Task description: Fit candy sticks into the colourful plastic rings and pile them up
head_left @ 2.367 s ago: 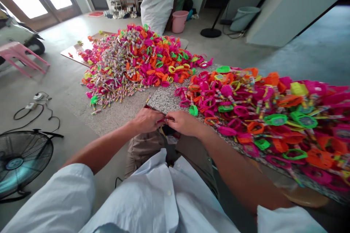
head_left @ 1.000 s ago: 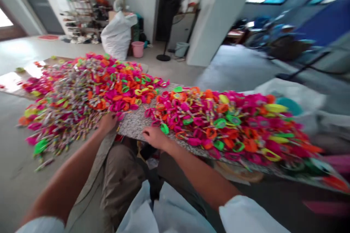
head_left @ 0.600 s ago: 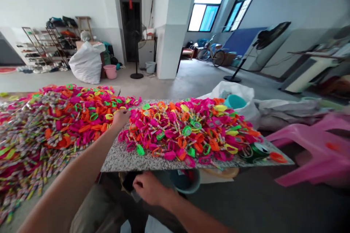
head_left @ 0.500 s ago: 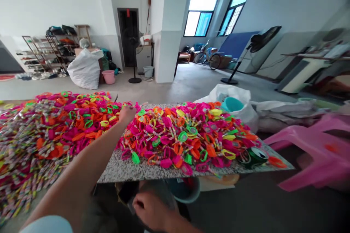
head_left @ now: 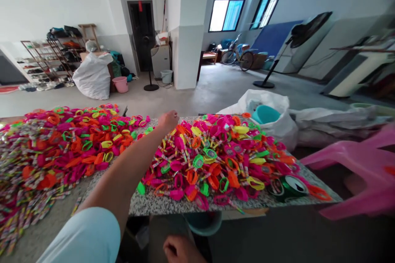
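Observation:
My left hand [head_left: 168, 121] reaches over the speckled table to the far edge of the right-hand pile of toy watches [head_left: 212, 156]. Its fingers are curled in, and whatever they may hold is hidden. Pink, orange, green and yellow plastic makes up the pile, with thin patterned strips among the pieces. Low in front of the table, my right hand [head_left: 182, 250] is closed in a loose fist with nothing visible in it. To the left lies another heap of toy watches [head_left: 89, 144], beside many narrow wrapped sticks [head_left: 33, 209].
A green can [head_left: 288, 188] lies at the table's right end, near a pink plastic stool [head_left: 352, 164]. Behind stands a white sack [head_left: 271, 100] with a teal basin [head_left: 266, 114]. Under the table edge is a bucket [head_left: 205, 226]. The speckled tabletop [head_left: 145, 207] shows along the front.
My left hand has moved right along the far side of the pile, and a wider gap shows between the heaps. The right hand is lower in view. The camera view has shifted slightly.

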Demonstrator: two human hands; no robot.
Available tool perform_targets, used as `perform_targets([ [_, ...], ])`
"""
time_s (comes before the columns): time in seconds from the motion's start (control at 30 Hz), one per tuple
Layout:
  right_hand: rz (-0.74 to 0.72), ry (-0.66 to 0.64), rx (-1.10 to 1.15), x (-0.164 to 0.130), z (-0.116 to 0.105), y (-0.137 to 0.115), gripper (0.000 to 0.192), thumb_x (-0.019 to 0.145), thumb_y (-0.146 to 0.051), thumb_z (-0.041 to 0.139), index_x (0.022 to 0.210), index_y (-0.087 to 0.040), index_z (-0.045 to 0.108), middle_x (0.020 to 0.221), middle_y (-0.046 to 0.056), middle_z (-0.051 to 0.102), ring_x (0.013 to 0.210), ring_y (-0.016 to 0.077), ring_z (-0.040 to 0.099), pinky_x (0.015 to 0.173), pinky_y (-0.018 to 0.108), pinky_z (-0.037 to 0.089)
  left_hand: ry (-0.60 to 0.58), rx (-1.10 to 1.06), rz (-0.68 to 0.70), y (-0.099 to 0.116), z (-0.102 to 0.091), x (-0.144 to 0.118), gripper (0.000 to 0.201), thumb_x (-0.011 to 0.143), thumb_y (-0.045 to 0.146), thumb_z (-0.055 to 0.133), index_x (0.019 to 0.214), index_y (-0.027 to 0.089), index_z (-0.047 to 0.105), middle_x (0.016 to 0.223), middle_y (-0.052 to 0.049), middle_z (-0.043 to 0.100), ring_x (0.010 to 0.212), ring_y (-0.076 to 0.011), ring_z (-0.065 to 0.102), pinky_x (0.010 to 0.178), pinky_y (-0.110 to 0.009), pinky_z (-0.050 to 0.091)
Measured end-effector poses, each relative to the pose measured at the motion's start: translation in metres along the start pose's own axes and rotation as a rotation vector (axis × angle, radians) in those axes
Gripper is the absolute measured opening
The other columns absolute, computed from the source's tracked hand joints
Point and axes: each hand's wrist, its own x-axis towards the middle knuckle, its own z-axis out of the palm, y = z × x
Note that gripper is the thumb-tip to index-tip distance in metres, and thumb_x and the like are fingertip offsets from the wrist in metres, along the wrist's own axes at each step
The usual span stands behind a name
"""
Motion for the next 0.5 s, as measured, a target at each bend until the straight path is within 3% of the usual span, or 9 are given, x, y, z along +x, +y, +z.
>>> perform_targets([
  [0.07,-0.038,0.015,-0.009,-0.008,-0.007,-0.013,0.025,0.085,-0.025,0.053,0.089,-0.022,0.077,0.095,0.005,0.079,0.092,0.0213,0.072,0.083,0.029,0.050,0.024,-0.012,0.034,-0.013,-0.016,-0.012,0.034,0.102,0.034,0.058,0.129,0.023,0.076,0.116,-0.010,0.078,0.107,-0.0240,0.072,0.092,-0.032,0.052],
  [0.13,-0.064,0.025,0.003,-0.012,-0.006,-0.021,0.031,0.091,-0.031,0.046,0.092,-0.021,0.076,0.097,0.008,0.078,0.094,0.0228,0.072,0.085,0.032,0.050,0.058,-0.030,0.056,-0.043,-0.035,-0.035,0.033,0.104,0.035,0.059,0.129,0.023,0.076,0.115,-0.006,0.078,0.103,-0.0187,0.072,0.091,-0.027,0.052],
  [0.23,-0.074,0.007,0.011,-0.006,0.004,-0.017,0.041,0.094,-0.044,0.039,0.097,-0.023,0.074,0.101,0.011,0.078,0.098,0.0275,0.073,0.089,0.038,0.051,0.176,-0.109,0.087,-0.119,-0.063,-0.093,0.030,0.104,0.032,0.059,0.123,0.018,0.078,0.107,-0.006,0.079,0.094,-0.0157,0.071,0.089,-0.025,0.052],
  [0.3,-0.028,0.001,0.006,0.003,0.016,-0.010,0.044,0.093,-0.052,0.038,0.100,-0.028,0.074,0.109,0.012,0.078,0.104,0.0303,0.073,0.095,0.043,0.052,0.223,-0.038,-0.046,-0.183,-0.085,-0.148,0.030,0.104,0.030,0.058,0.124,0.019,0.077,0.114,-0.006,0.078,0.100,-0.0154,0.071,0.093,-0.023,0.052],
  [0.4,0.041,0.002,-0.058,0.015,0.032,-0.005,0.047,0.091,-0.059,0.037,0.104,-0.032,0.073,0.115,0.012,0.078,0.108,0.0343,0.074,0.096,0.048,0.051,0.257,0.137,-0.359,-0.278,-0.125,-0.242,0.030,0.102,0.026,0.057,0.122,0.019,0.078,0.119,-0.008,0.078,0.107,-0.0188,0.072,0.097,-0.026,0.053],
  [0.5,-0.015,-0.008,-0.095,0.022,0.042,-0.022,0.047,0.091,-0.059,0.036,0.100,-0.031,0.073,0.112,0.012,0.078,0.106,0.0348,0.074,0.094,0.048,0.051,0.277,0.229,-0.594,-0.352,-0.159,-0.319,0.029,0.101,0.023,0.056,0.117,0.015,0.079,0.113,-0.012,0.079,0.102,-0.0230,0.073,0.093,-0.032,0.054],
])
